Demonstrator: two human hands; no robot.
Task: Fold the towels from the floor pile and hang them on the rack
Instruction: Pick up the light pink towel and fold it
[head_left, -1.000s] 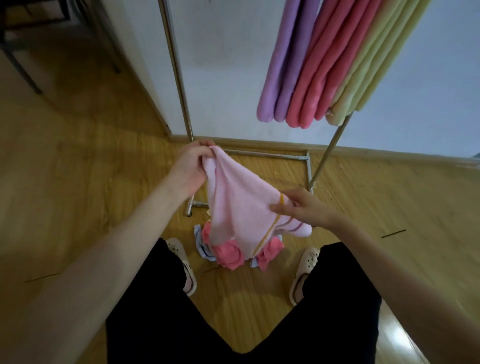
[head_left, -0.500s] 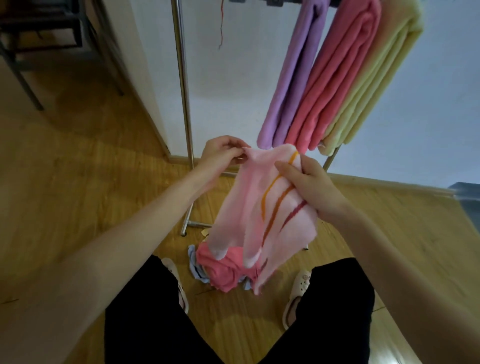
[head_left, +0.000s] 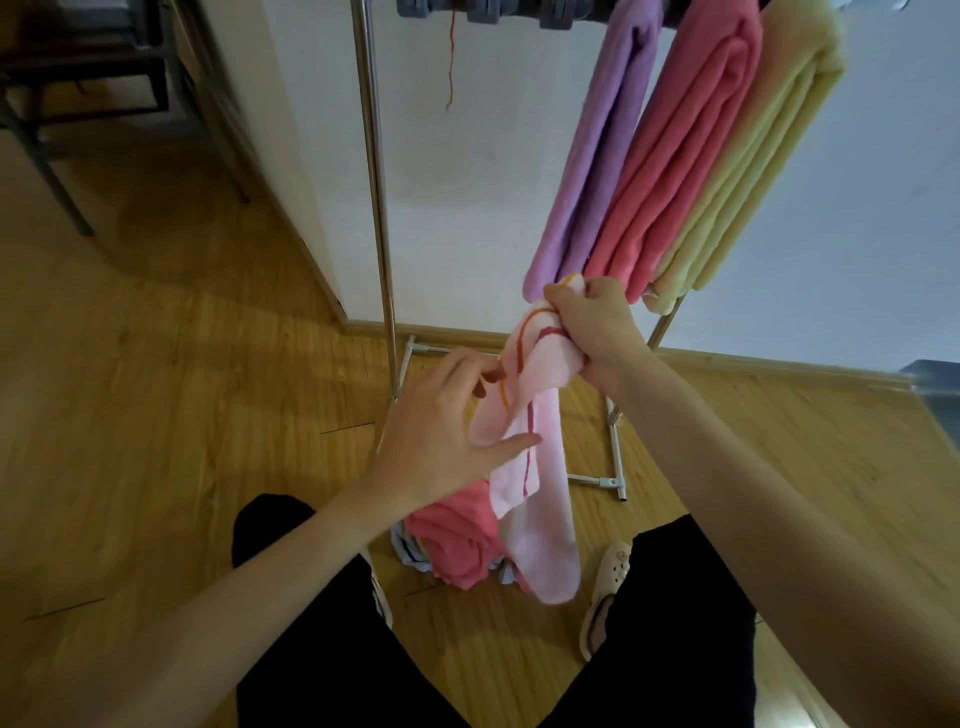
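Standing over floor pile (head_left: 457, 545). Left hand (head_left: 441, 447) open, fingers flat against pale pink towel (head_left: 535, 499); right hand (head_left: 597, 332) clutches its bunched top, below loaded rack (head_left: 371, 182). I'd find both corners, shake flat, then fold.

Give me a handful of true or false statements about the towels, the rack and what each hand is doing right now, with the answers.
1. The right hand grips the bunched top of the pale pink striped towel. True.
2. The left hand is closed in a fist round the towel. False: its fingers are spread, touching the towel's side.
3. Three folded towels hang on the rack: purple towel, coral towel, yellow towel. True.
4. The floor pile is gone. False: a coral-pink towel and others remain between the feet.
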